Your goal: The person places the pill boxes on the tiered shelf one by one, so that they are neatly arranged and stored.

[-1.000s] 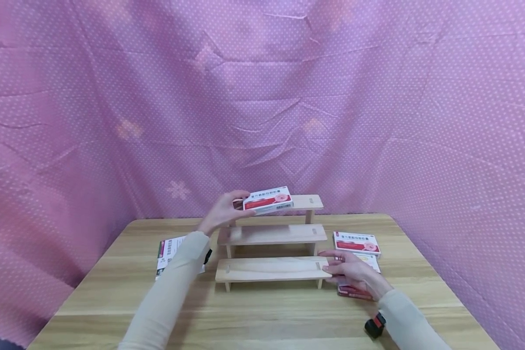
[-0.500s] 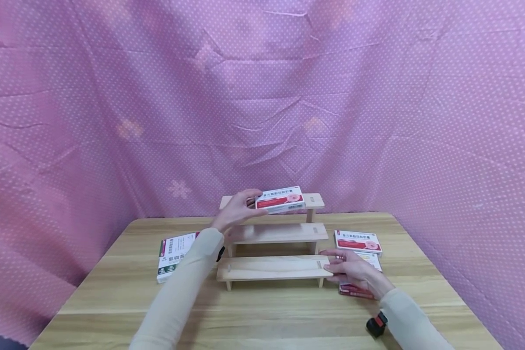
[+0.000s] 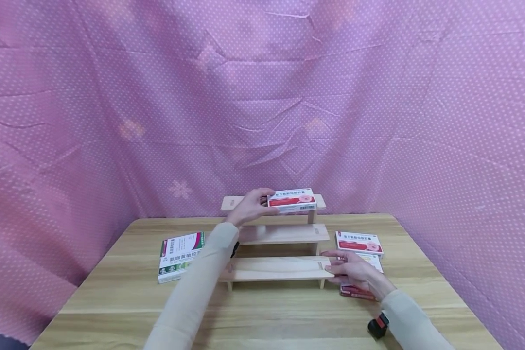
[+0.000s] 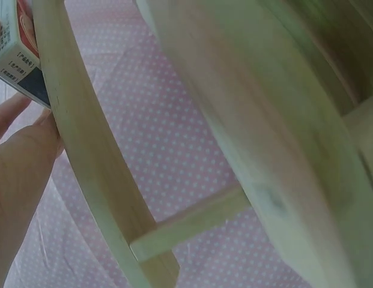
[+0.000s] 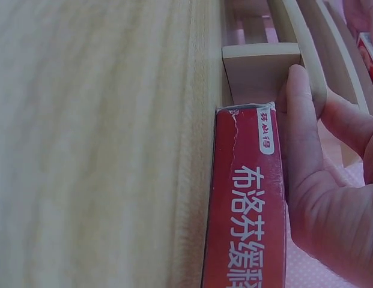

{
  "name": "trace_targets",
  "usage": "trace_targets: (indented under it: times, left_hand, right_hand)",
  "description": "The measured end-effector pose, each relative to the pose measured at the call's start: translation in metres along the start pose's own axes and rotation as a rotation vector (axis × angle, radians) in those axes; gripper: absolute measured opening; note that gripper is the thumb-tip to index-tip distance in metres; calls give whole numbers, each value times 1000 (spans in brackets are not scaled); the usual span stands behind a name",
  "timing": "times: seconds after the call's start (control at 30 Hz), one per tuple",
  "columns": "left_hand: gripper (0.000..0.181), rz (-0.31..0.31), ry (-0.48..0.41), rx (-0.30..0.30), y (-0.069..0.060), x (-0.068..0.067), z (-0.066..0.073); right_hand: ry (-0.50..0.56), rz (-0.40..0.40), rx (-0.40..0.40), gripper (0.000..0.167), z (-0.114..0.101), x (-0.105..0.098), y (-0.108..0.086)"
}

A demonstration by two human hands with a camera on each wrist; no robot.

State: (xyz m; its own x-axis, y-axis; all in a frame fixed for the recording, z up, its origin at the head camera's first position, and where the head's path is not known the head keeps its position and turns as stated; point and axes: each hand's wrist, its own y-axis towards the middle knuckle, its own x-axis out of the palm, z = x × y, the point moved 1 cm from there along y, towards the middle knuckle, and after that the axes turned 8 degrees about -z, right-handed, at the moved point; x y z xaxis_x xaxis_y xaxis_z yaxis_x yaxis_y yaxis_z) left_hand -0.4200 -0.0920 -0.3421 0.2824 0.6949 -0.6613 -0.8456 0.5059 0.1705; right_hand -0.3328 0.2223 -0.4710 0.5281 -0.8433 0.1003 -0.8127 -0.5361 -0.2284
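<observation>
Left hand: Your left hand (image 3: 253,206) pinched the left end of a red-and-white box (image 3: 292,200), leaving its printed face unobstructed, presumably so that it could be read.
Red-and-white box: lay at the right part of the top step (image 3: 231,202) of the wooden rack (image 3: 284,235), long side along the step; whether it bore fully on the wood, you could not tell.
Right hand: Your right hand (image 3: 353,273) pinched the right end of the lowest step (image 3: 275,267), probably to steady the rack.
Right-side boxes: a white-and-red box (image 3: 358,242) and a dark red box (image 5: 246,192) sat on the counter (image 3: 288,316) beside the rack, likely for easy reach.
Left-side boxes: a white-and-green box (image 3: 172,273) lay flat left of the rack, partly hidden by your sleeve (image 3: 197,291).
Backdrop: pink dotted cloth (image 3: 262,97) hung behind.
</observation>
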Motion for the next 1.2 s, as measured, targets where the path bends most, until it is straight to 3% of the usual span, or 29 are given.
trace_targets:
  times: [0.3,0.5,0.77,1.2]
  left_hand:
    - [67,-19,-106,-44,9,8,4]
    - [75,-42,-36,-70,11,8,7]
    - [82,-98,-3,-45,8,6,7]
    - [84,-90,12,-81,12,5,10]
  right_hand:
    - [-2,-1,12,62,-2,0,-1]
    - [-5,-1,7,61,-1,-1,-1]
    - [-2,-19,-2,63,3,0,-2]
    - [-2,-24,1,63,-1,-1,-2]
